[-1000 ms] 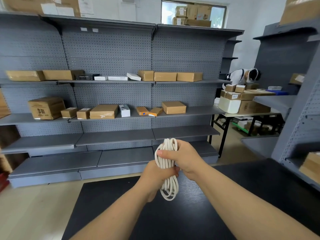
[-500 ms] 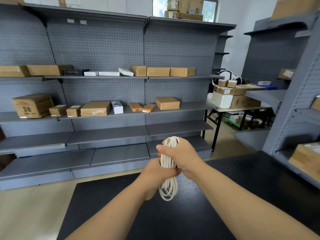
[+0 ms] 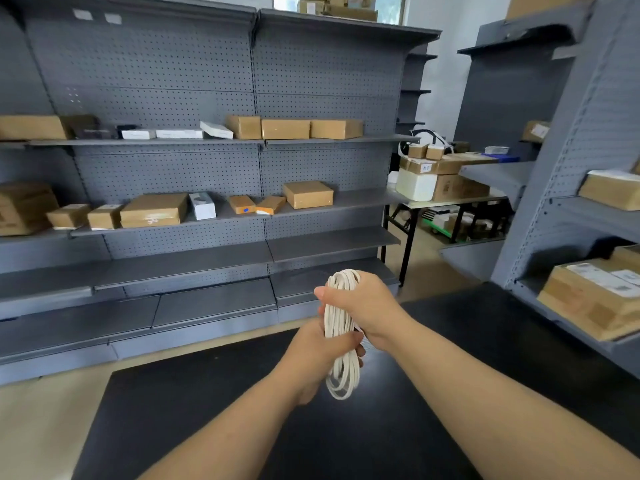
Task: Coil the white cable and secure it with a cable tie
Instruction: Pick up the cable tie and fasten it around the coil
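Both hands up front, over a black table (image 3: 207, 420). The cable (image 3: 341, 318) is bunched into a long coil and held upright between them, off the table. Right hand (image 3: 372, 306) is wrapped round the upper part with the thumb across the front. Left hand (image 3: 317, 355) is clamped round it just below, fingers curled over the strands. The top loops poke out above the right hand and the bottom loops hang free under the left. Nothing stands between the camera and the coil except the hands themselves.

Behind is grey pegboard shelving (image 3: 166, 81). Its two upper shelves carry brown cartons (image 3: 308, 194) and a few flat white boxes (image 3: 179, 134) (labels too small to read). Far right at the back, a folding table (image 3: 446, 201) is piled with cartons and a white box (image 3: 415, 184). A right-hand rack (image 3: 571, 140) holds a labelled carton (image 3: 588, 299).

Compared with half a second ago the grip and the coil look the same; the view has swung a bit, so the right rack's carton shows more fully.
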Tool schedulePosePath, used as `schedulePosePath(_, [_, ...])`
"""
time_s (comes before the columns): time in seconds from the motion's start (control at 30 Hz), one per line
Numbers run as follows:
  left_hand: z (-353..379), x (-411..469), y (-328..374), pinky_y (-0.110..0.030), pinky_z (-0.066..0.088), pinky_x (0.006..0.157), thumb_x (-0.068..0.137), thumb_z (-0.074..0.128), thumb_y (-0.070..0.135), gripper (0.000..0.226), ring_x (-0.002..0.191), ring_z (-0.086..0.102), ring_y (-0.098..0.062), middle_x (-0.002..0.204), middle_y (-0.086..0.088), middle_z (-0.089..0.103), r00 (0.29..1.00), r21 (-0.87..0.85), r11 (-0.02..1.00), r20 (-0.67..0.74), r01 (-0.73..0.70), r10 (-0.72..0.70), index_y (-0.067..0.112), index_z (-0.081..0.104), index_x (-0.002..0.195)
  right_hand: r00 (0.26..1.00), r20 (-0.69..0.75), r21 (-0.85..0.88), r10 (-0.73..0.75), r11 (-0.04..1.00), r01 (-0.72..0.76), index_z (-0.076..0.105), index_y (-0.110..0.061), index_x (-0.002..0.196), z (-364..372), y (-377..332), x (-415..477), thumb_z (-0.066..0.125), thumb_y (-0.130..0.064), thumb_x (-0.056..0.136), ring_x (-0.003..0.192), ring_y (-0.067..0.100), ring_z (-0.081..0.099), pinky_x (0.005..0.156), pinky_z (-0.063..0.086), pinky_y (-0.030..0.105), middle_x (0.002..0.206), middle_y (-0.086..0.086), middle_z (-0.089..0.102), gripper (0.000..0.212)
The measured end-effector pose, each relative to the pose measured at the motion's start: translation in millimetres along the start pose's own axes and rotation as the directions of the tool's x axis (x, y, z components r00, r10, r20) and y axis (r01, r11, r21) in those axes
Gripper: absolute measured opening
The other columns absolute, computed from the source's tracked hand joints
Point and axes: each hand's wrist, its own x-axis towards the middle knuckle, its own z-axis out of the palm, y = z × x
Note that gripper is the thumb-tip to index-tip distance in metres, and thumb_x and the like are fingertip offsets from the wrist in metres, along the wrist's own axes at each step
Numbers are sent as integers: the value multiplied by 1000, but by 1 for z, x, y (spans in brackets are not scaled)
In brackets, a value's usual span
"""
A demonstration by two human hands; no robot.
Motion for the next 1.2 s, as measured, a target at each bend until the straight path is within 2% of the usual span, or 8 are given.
schedulePosePath(0.27, [55,42,-25,-27,48,57,85,59,0,8,56,62,-12,61,-4,64,999,107,993,-17,53,-52,8,61,83,994,74,-37,76,997,-74,58,-13,105,-88,21,2,62,-28,87,89,14,62,90,49,35,92,2,64,24])
schedulePosePath(0.4, [77,66,-51,-23,47,53,85,61,3,8,51,60,-9,55,-1,63,993,158,980,-31,121,-117,7,59,79,974,-179,-96,137,983,-156,59,-19,111,-148,55,4,46,-49,91,102,10,60,92,48,32,107,-4,64,38])
schedulePosePath(0.53, [102,91,-78,-27,49,58,84,62,5,9,57,61,-15,60,-4,64,985,201,964,-45,174,-168,6,61,76,882,-436,-261,182,912,-317,65,-7,95,-206,111,5,47,-39,93,83,17,58,85,49,41,88,3,63,37])
schedulePosePath(0.63, [119,106,-97,-38,48,68,83,63,7,8,66,60,-22,63,-6,64,980,248,949,-56,197,-189,6,62,75,830,-518,-380,204,815,-437,65,5,87,-246,155,6,50,-31,93,78,28,56,83,47,46,80,14,62,39])
schedulePosePath(0.73, [132,119,-113,-44,51,74,83,64,9,5,69,63,-24,62,-4,66,973,264,937,-67,230,-220,5,62,81,803,-534,-508,265,659,-555,68,-5,97,-280,191,1,51,-27,93,98,30,60,83,46,35,102,12,68,28])
schedulePosePath(0.87, [145,131,-129,-47,52,81,83,66,10,5,74,65,-24,60,0,67,964,282,922,-70,265,-256,7,63,86,746,-544,-602,383,441,-665,68,-13,95,-308,231,-3,53,-27,92,99,27,61,81,47,33,102,9,68,21])
schedulePosePath(1.03, [154,138,-144,-41,53,78,83,65,10,4,73,66,-22,64,-2,68,953,287,909,-67,302,-296,10,63,86,754,-535,-755,382,185,-629,64,-10,107,-304,266,0,51,-24,93,101,25,59,81,49,34,109,8,62,23])
schedulePosePath(1.2, [151,144,-156,-41,53,79,82,66,13,3,73,66,-21,65,-2,68,945,307,895,-75,325,-318,12,64,84,804,-498,-828,324,97,-552,61,-9,111,-299,279,5,43,-6,93,103,23,56,83,48,31,114,9,56,25])
